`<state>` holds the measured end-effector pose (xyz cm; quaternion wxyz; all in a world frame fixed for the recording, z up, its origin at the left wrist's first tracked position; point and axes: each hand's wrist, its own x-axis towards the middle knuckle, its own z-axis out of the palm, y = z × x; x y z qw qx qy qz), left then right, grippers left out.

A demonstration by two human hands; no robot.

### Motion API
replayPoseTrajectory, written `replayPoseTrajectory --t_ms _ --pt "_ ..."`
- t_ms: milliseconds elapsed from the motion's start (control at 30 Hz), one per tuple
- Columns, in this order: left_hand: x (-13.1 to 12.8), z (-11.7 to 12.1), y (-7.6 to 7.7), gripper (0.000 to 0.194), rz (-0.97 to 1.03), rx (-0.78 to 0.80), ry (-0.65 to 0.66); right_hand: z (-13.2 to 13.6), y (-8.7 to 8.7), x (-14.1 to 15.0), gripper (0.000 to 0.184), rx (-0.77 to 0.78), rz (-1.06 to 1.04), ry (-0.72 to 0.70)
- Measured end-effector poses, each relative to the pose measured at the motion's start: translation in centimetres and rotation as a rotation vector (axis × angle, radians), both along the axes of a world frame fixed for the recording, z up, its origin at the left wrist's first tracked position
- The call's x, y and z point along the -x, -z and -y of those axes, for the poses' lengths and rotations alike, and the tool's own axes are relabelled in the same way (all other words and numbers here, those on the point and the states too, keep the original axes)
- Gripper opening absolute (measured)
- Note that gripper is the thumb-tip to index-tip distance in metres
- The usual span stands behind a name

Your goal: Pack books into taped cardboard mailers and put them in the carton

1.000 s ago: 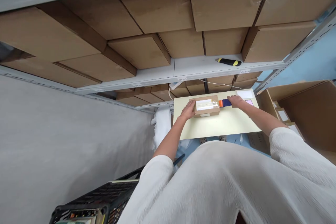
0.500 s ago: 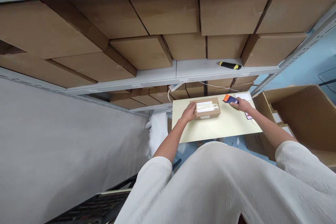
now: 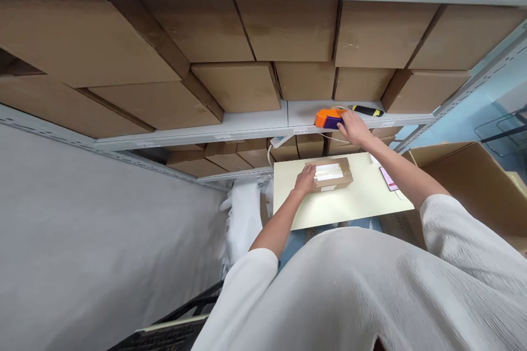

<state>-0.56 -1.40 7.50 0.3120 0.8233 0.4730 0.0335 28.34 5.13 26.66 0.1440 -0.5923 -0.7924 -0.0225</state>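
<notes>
A small brown cardboard box with a white label and shiny clear tape on top lies on a pale yellow board. My left hand grips its left end, fingers over the top edge. Up at the shelf, my right hand is closed around an orange and purple tape dispenser, which is at the shelf's front edge; whether it touches the shelf I cannot tell. Just behind that hand, a black and yellow utility knife rests on the shelf.
Brown cartons line the shelf in two layers, with more below. A phone lies at the board's right side. Beyond it stands a large open carton. White wrapping material hangs at the left, and a black crate is at lower left.
My right hand has moved up and left from above the board to the shelf, carrying the tape dispenser. My left hand stays on the cardboard box. The view has shifted slightly.
</notes>
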Motion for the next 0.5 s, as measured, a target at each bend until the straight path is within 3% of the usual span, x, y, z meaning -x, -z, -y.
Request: replayPoseTrajectory --t_ms 133,233,367,500 --pt "-0.2 0.3 0.0 0.092 0.027 -0.003 0.01 -4.1 0.5 1.8 0.059 0.012 0.021 0.042" --pt "-0.2 0.6 -0.2 0.091 0.045 0.005 0.006 -5.7 0.9 2.6 0.061 0.04 0.07 0.073" --pt "-0.1 1.0 -0.7 0.086 0.025 -0.007 0.017 -6.1 1.0 3.1 0.067 0.089 0.154 0.129" --pt "0.0 1.1 -1.0 0.086 -0.004 -0.027 0.036 -4.4 0.4 2.8 0.066 -0.015 0.083 0.122"
